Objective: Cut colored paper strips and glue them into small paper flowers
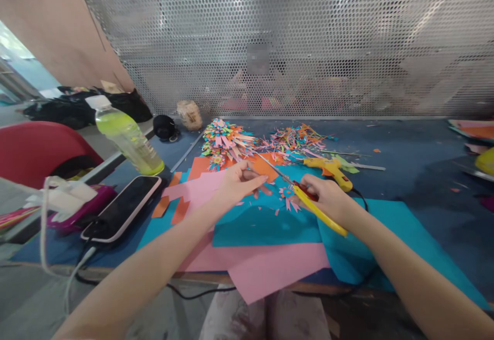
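Observation:
My right hand (324,196) is wrapped round a pair of scissors with yellow handles (320,212), its long blades pointing up and to the left. My left hand (243,181) has thumb and fingers pinched at a piece of orange paper (266,167), close beside the blades. Below both hands lie blue paper (266,229) and pink paper (270,263), scattered with small cut scraps. Just left of the blades is a paper flower with a blue and pink fringe (287,196). Fringed multicoloured paper pieces (226,142) are heaped beyond my left hand.
A yellow glue gun (330,169) lies beyond my right hand, by a pile of thin paper strips (297,138). At left are a phone (121,209), a tilted drink bottle (129,139) and a jar (189,115). A perforated metal panel (309,36) borders the table's back.

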{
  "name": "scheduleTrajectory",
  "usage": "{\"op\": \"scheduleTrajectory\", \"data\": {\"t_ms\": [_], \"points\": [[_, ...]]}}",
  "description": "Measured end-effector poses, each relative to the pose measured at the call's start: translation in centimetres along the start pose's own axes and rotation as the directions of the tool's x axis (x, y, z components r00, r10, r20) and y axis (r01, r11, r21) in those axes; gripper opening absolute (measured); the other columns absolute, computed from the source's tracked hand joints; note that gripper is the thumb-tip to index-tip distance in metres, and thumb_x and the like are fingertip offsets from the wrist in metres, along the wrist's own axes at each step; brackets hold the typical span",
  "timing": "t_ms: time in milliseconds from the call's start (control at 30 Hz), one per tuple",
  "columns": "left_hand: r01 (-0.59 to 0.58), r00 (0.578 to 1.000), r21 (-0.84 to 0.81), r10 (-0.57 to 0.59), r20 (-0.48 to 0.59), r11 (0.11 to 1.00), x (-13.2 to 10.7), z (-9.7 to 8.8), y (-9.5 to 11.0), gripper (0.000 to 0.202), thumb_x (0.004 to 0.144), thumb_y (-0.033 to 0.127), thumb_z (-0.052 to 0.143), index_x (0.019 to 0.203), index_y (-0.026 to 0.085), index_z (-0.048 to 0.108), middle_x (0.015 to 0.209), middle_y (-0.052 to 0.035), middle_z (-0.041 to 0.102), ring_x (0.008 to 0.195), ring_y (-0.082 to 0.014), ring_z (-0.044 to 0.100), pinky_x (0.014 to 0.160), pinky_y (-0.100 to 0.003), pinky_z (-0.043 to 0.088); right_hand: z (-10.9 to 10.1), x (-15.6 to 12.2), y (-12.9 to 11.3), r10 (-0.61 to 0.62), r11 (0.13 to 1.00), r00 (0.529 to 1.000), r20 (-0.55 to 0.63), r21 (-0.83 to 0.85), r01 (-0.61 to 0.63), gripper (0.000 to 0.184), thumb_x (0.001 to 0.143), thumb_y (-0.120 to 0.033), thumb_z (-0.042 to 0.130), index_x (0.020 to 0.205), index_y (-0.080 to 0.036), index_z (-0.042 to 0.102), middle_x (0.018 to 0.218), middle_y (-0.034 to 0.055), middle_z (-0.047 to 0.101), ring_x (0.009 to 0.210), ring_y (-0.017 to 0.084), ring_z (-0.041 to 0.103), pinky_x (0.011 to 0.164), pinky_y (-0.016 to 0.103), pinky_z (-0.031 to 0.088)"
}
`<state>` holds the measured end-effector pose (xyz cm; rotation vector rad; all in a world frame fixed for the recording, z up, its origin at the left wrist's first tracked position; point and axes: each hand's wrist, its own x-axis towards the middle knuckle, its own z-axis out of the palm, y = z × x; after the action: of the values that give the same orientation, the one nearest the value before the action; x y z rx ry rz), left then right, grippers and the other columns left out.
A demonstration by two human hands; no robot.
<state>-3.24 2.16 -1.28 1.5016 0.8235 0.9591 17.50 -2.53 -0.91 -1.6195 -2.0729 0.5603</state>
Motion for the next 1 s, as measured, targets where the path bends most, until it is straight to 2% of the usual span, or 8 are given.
{"op": "scheduleTrajectory", "data": {"t_ms": [133, 233, 367, 433, 567, 733, 867, 1000], "points": [[0.055, 0.991, 0.123, -0.07, 0.117, 0.991, 0.6, -1.2, -0.1, 0.018, 0.068, 0.025, 0.058, 0.078, 0.017, 0.045, 0.059, -0.0013, 0.065, 0.049, -0.0136, 0.06, 0.042, -0.02, 0.041, 0.0, 0.2, 0.3, 0.012, 1.0, 1.0, -0.022, -0.012, -0.013, 0.037, 0.072, -0.052, 0.051, 0.063, -0.021, 0.033, 0.044, -0.0064, 0.038, 0.041, 0.009, 0.033, 0.042, 0.023, 0.016], [0.01, 1.0, 0.404, -0.015, 0.01, 0.915, 1.4, -3.0, -0.4, 0.008, 0.065, 0.017, 0.05, 0.073, 0.017, 0.049, 0.061, -0.0006, 0.062, 0.053, -0.0131, 0.059, 0.047, -0.022, 0.042, 0.0, 0.4, 0.7, 0.027, 0.998, 0.997, -0.069, -0.06, -0.031, 0.035, 0.072, -0.051, 0.051, 0.064, -0.021, 0.033, 0.044, -0.0064, 0.036, 0.041, 0.009, 0.033, 0.042, 0.023, 0.018], [-0.019, 0.994, 0.905, 0.102, -0.027, 0.425, 2.0, -4.8, -1.4, 0.003, 0.066, 0.02, 0.048, 0.065, 0.018, 0.05, 0.059, -0.0013, 0.057, 0.058, -0.0162, 0.056, 0.054, -0.027, 0.041, -0.1, 0.6, 1.0, 0.049, 0.993, 0.994, -0.1, -0.102, -0.059, 0.035, 0.071, -0.051, 0.051, 0.065, -0.021, 0.035, 0.044, -0.0061, 0.036, 0.041, 0.009, 0.033, 0.043, 0.023, 0.019], [-0.016, 0.994, 0.954, 0.105, -0.017, 0.301, 1.9, -4.9, -1.7, 0.006, 0.066, 0.023, 0.05, 0.062, 0.018, 0.052, 0.06, -0.0043, 0.057, 0.065, -0.0209, 0.057, 0.059, -0.032, 0.043, -0.1, 0.7, 1.1, 0.063, 0.992, 0.993, -0.095, -0.103, -0.073, 0.036, 0.071, -0.053, 0.051, 0.065, -0.021, 0.034, 0.044, -0.0062, 0.036, 0.04, 0.009, 0.033, 0.043, 0.023, 0.019], [-0.086, 0.981, 0.967, 0.189, 0.04, 0.242, 1.4, -3.8, -1.2, 0.028, 0.064, 0.026, 0.056, 0.091, 0.015, 0.058, 0.098, -0.0127, 0.058, 0.101, -0.0294, 0.05, 0.085, -0.041, 0.038, 0.1, 0.7, 1.3, 0.058, 0.99, 0.994, -0.097, -0.126, -0.07, 0.037, 0.07, -0.055, 0.051, 0.066, -0.021, 0.036, 0.046, -0.0053, 0.039, 0.041, 0.01, 0.035, 0.043, 0.024, 0.02], [-0.474, 0.881, 0.832, 0.157, 0.447, 0.289, 0.4, -2.2, -0.7, 0.039, 0.072, 0.035, 0.056, 0.108, 0.018, 0.053, 0.105, -0.0084, 0.059, 0.101, -0.0234, 0.051, 0.088, -0.035, 0.039, 0.2, 0.9, 1.8, 0.078, 0.981, 0.991, -0.106, -0.17, -0.095, 0.036, 0.069, -0.055, 0.051, 0.067, -0.021, 0.038, 0.049, -0.0039, 0.043, 0.044, 0.011, 0.038, 0.043, 0.023, 0.022], [-0.469, 0.882, 0.827, 0.116, 0.456, 0.311, -0.1, -1.2, -1.2, 0.044, 0.073, 0.039, 0.056, 0.112, 0.019, 0.051, 0.1, -0.0079, 0.062, 0.097, -0.0222, 0.054, 0.083, -0.034, 0.042, 0.3, 1.0, 2.2, 0.086, 0.978, 0.988, -0.127, -0.181, -0.109, 0.036, 0.068, -0.054, 0.052, 0.068, -0.021, 0.04, 0.049, -0.0034, 0.046, 0.043, 0.011, 0.04, 0.043, 0.023, 0.022], [-0.476, 0.879, 0.856, 0.137, 0.456, 0.202, -0.2, -0.5, -1.6, 0.032, 0.078, 0.028, 0.05, 0.109, 0.018, 0.054, 0.093, -0.0081, 0.063, 0.092, -0.022, 0.056, 0.078, -0.033, 0.044, 0.2, 1.0, 2.1, 0.081, 0.977, 0.989, -0.123, -0.185, -0.103, 0.037, 0.068, -0.056, 0.052, 0.067, -0.021, 0.04, 0.048, -0.0034, 0.045, 0.042, 0.011, 0.039, 0.044, 0.024, 0.024]]}}
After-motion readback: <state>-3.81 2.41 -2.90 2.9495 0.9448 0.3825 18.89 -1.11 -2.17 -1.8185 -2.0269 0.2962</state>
